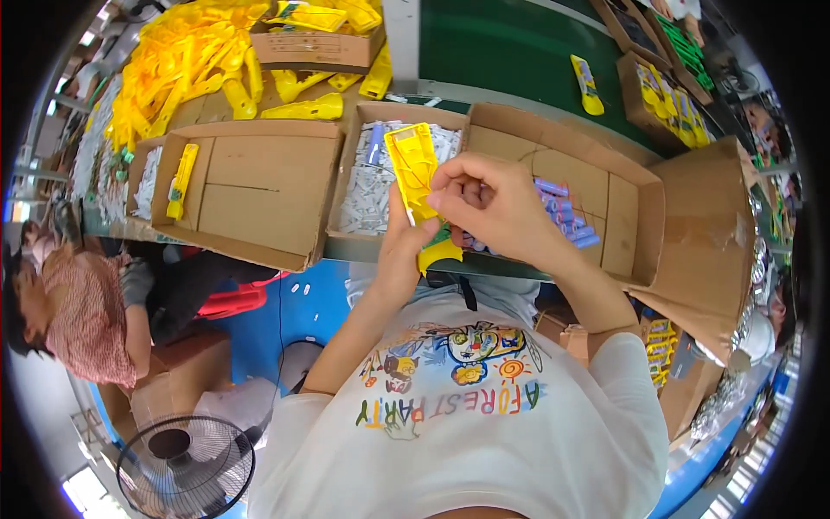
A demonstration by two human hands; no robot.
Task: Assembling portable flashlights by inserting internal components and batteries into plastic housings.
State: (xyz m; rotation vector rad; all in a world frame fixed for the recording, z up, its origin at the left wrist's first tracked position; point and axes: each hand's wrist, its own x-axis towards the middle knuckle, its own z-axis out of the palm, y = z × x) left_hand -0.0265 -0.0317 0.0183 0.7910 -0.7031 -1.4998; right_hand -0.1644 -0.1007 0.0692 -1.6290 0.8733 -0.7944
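Lying in a heap at ten o'clock from the yellow plastic casing (408, 147) in the person's hands, loose yellow casing parts (194, 65) cover the far left of the bench. At nine o'clock, a shallow cardboard tray (268, 173) has one finished-looking yellow unit (181, 182) along its left side. At eleven o'clock, a small brown carton (316, 52) is topped with more yellow pieces (311, 16). Directly beneath the held casing, an open cardboard box (406, 113) is filled with small white parts (365, 195), with a purple cylindrical cell (375, 143) lying on them. At three o'clock, a wide cardboard box (624, 216) contains purple wired cells (582, 234) gathered toward its left, partly behind the right hand. At two o'clock, a yellow-and-grey unit (588, 85) lies on the green belt (510, 52); farther right, a carton (635, 108) holds a row of similar units (673, 104).

The left hand (400, 246) grips the casing's lower end, thumb across the front, its forearm coming from between six and seven o'clock. The right hand (488, 203), its forearm from four o'clock, has thumb and forefinger pinched together at the casing's right edge; whether something thin is between them, I cannot tell.
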